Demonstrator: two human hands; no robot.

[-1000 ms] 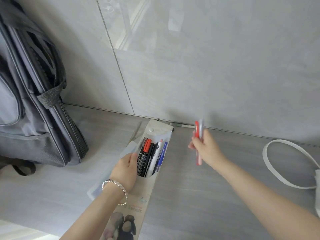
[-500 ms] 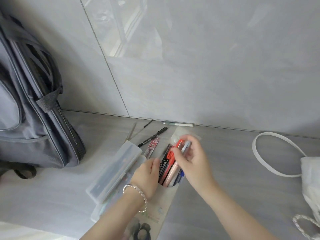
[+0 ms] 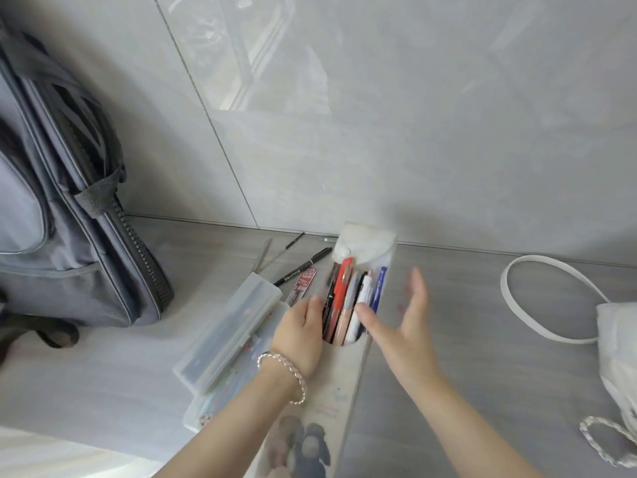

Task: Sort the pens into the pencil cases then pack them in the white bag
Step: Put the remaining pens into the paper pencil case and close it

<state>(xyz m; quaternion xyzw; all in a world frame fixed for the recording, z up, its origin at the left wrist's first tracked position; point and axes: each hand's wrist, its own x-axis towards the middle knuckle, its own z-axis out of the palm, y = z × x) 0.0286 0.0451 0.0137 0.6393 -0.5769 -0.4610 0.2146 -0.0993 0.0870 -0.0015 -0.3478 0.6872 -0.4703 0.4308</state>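
A long pale pencil case [image 3: 344, 377] with its flap open lies on the grey floor, holding several pens [image 3: 348, 298]: red, black, white, pink and blue. My left hand [image 3: 301, 336] grips the case's left edge beside the pens. Just right of the pens my right hand [image 3: 403, 326] hovers with fingers spread and nothing in it. Two clear plastic pencil boxes [image 3: 227, 329] lie stacked to the left of the case. Loose pens [image 3: 303, 263] and a red refill pack [image 3: 305, 281] lie beyond the boxes. The white bag [image 3: 617, 346] sits at the right edge.
A grey backpack [image 3: 58, 208] leans against the tiled wall on the left. The white bag's strap [image 3: 537, 298] loops over the floor at the right. A green-tipped pen [image 3: 327, 239] lies along the wall base.
My right hand brought a red pen and others from the wall into the case, let them go and drew back open. The case's flap now stands up.
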